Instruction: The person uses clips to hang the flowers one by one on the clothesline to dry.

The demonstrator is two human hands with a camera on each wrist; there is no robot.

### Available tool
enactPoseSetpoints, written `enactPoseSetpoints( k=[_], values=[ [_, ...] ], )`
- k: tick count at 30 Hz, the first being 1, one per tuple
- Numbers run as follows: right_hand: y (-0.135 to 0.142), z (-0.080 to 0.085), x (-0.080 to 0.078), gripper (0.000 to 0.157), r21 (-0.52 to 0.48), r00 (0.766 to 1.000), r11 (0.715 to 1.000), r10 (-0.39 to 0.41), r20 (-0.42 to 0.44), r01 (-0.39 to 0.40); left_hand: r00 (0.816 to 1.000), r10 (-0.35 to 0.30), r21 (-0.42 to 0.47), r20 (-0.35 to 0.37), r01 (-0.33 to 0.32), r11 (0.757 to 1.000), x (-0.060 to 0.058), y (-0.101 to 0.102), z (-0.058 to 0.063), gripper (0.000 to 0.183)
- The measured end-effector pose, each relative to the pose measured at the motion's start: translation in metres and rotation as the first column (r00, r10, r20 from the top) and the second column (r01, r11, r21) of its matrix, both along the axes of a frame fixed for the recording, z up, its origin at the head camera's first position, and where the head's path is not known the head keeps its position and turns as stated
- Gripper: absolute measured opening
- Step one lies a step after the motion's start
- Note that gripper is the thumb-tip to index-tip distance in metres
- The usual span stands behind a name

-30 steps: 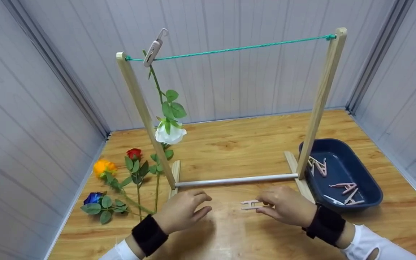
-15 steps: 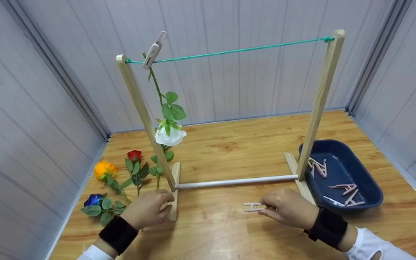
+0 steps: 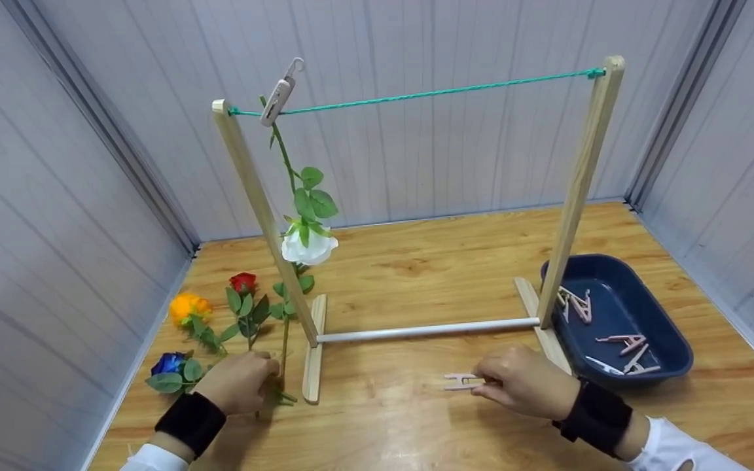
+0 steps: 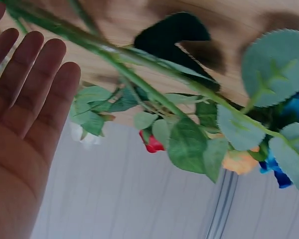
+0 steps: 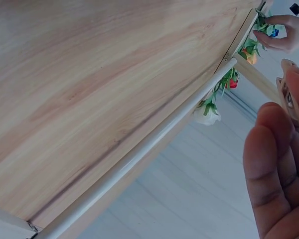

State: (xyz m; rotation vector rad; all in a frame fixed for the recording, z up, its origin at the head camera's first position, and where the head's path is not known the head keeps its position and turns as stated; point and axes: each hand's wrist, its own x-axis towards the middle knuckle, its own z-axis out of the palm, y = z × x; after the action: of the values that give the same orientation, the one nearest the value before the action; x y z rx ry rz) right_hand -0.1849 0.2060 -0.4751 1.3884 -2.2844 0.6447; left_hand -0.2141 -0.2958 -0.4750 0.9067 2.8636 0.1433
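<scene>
My left hand (image 3: 239, 383) is over the lower stems of the artificial roses at the left of the table. In the left wrist view its fingers are straight, with the green stems (image 4: 124, 74) right at the fingertips. A blue rose (image 3: 167, 363), an orange rose (image 3: 188, 306) and a red rose (image 3: 243, 282) lie there. Another leafy stem (image 3: 285, 347) lies beside them, its bloom hidden. My right hand (image 3: 524, 383) pinches a pale pink clothespin (image 3: 459, 376) between thumb and fingers, prongs pointing left. A white rose (image 3: 309, 246) hangs head down from the green line (image 3: 410, 97), held by a clothespin (image 3: 277, 103).
A wooden frame (image 3: 580, 190) with two posts carries the line. Its white bottom rod (image 3: 426, 330) crosses the table (image 3: 410, 261). To the right, a dark blue basin (image 3: 612, 268) holds several clothespins (image 3: 626, 340). Panelled walls (image 3: 429, 157) enclose the back and sides.
My left hand has moved left from the middle of the table, past the frame's foot, down to the rose stems. My right hand has stayed nearly still with the clothespin.
</scene>
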Motion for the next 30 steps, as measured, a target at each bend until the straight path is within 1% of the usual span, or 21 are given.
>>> enactPoseSetpoints(
  k=[3,5,8,11,15,19,25,28,30],
  values=[
    [0.0,0.0,0.001,0.018,0.002,1.0,1.0,-0.002,-0.002,0.002,1.0,-0.009,-0.027,0.001,0.009,1.0,-0.001,-0.004,-0.003,0.03],
    [0.0,0.0,0.001,0.018,0.002,1.0,1.0,0.0,-0.005,0.0,1.0,-0.018,-0.033,-0.011,0.018,0.999,-0.001,-0.007,-0.006,0.027],
    [0.0,0.0,0.002,0.019,0.001,1.0,1.0,-0.001,-0.011,0.001,0.999,-0.029,-0.037,-0.046,0.027,0.999,-0.002,-0.009,-0.009,0.023],
    [0.0,0.0,0.002,0.019,-0.002,1.0,1.0,-0.003,-0.008,0.003,0.996,-0.039,-0.061,-0.082,0.034,0.998,-0.004,-0.01,-0.009,0.018],
    [0.001,0.0,0.002,0.019,0.001,1.0,1.0,-0.006,-0.003,0.006,0.988,-0.077,-0.127,-0.137,0.059,0.99,-0.006,-0.009,-0.008,0.015],
    [0.001,0.0,0.003,0.019,0.007,1.0,1.0,-0.012,0.001,0.012,0.966,-0.127,-0.169,-0.227,0.089,0.982,-0.006,-0.007,-0.004,0.016],
    [0.001,0.0,0.003,0.018,0.005,1.0,1.0,-0.007,0.012,0.006,0.928,-0.162,-0.172,-0.337,0.108,0.979,-0.007,-0.008,0.001,0.018],
    [0.001,-0.001,0.003,0.017,-0.001,1.0,1.0,-0.003,0.02,0.003,0.903,-0.179,-0.163,-0.39,0.124,0.979,-0.007,-0.01,0.003,0.025],
    [0.001,-0.001,0.003,0.017,-0.004,1.0,1.0,-0.005,0.029,0.005,0.894,-0.172,-0.148,-0.414,0.12,0.982,-0.006,-0.011,0.006,0.032]
  ],
)
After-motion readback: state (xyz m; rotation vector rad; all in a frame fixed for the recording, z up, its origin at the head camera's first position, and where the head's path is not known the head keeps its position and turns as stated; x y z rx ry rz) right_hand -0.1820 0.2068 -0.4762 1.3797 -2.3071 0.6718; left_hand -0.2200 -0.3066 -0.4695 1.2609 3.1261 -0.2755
